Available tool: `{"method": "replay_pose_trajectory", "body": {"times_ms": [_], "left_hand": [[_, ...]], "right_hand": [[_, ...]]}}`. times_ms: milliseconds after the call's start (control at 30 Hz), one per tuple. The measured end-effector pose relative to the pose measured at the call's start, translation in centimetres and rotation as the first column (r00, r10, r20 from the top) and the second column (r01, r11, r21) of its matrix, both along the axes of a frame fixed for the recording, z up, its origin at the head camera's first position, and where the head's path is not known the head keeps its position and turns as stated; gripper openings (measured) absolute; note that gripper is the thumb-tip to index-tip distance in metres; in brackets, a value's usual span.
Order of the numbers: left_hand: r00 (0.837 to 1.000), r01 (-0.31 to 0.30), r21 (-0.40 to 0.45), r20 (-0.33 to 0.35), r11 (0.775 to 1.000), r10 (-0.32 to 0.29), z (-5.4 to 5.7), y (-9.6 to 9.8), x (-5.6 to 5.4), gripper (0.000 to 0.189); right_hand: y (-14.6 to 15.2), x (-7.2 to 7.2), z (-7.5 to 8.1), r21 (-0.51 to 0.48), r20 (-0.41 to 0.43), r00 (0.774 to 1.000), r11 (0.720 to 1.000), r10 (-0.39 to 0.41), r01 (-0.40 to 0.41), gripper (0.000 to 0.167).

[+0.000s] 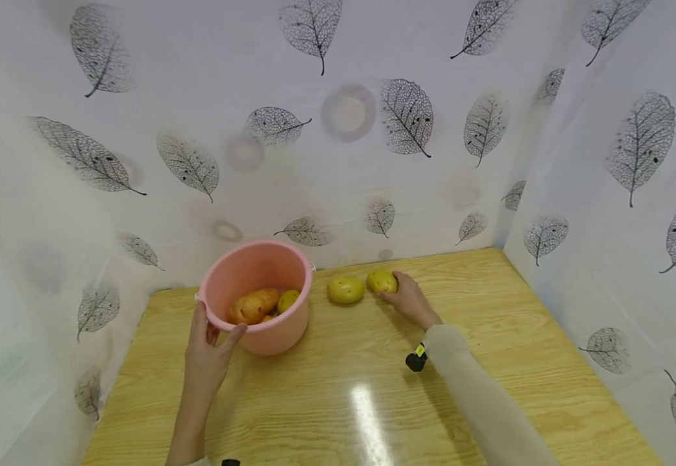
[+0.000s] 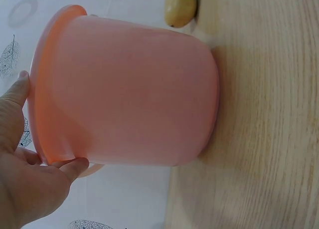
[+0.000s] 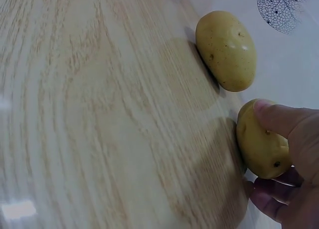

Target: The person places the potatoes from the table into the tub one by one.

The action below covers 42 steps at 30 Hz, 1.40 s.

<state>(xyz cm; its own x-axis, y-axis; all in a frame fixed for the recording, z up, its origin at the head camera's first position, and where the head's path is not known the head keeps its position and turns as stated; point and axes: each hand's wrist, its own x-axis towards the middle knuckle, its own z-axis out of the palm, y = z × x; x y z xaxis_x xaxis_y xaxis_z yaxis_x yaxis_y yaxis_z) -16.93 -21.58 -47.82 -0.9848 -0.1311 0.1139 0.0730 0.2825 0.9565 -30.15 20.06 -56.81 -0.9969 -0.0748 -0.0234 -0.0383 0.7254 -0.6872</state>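
Note:
A pink bucket (image 1: pixel 276 333) stands at the left of the table with several potatoes (image 1: pixel 250 307) inside, some orange-brown and one yellower. My left hand (image 1: pixel 208 359) grips its rim from the near left side, thumb on one side and fingers curled under the edge, as the left wrist view shows. At the back of the table my right hand (image 1: pixel 412 301) holds a yellow potato (image 3: pixel 261 141) between thumb and fingers. Another yellow potato (image 1: pixel 345 290) lies just to its left, between it and the bucket.
The wooden table (image 1: pixel 314 401) meets a pale curtain (image 1: pixel 338 181) with a leaf print along its back, and another stretch of curtain closes off the right side. Black wrist cameras sit at both cuffs, the right camera (image 1: pixel 416 360) hanging over the wood.

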Motion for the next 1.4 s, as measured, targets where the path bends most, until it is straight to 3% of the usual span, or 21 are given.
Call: {"method": "replay_pose_trajectory", "body": {"times_ms": [400,1400], "left_hand": [[1.0,-0.002,-0.004,-0.005,1.0,0.002,-0.1,0.0,-0.1,0.097],[1.0,0.0,-0.011,0.008,1.0,0.0,0.0,0.0,-0.1,0.098]], "right_hand": [[-0.3,-0.2,-1.2,0.024,-0.092,0.996,1.0,-0.007,0.009,0.076],[-0.5,0.1,-1.1,0.024,-0.105,0.994,1.0,-0.012,0.015,0.077]]}}
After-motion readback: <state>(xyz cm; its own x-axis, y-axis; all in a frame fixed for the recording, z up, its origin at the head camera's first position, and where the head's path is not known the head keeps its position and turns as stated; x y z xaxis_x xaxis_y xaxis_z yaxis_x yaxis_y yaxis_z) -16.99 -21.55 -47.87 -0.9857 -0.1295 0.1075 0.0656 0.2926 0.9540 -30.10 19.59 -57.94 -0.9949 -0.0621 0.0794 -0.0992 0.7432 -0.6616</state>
